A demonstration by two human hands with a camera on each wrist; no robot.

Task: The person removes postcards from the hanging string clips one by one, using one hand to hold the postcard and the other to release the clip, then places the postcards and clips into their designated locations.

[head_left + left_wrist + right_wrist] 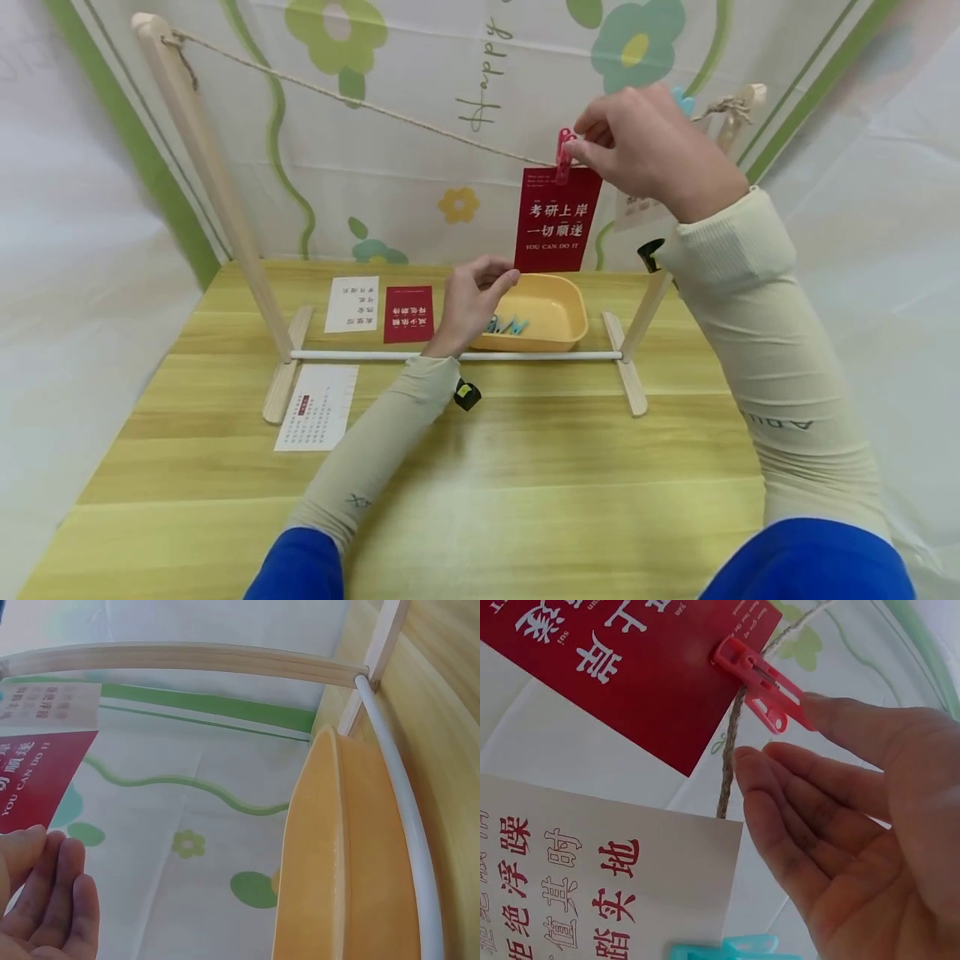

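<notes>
Two hands (474,302) (643,146): card (557,220) pinched, clip (562,167) touched.

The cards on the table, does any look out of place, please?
One does, mildly: a white card lies on the near side of the rod, while the red card and second white card lie beyond it.

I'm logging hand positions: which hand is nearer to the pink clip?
Right: the right hand has its thumb at the pink clip. The left hand is farther off, below the clip, its fingertips at a lower corner of the hanging red card.
</notes>
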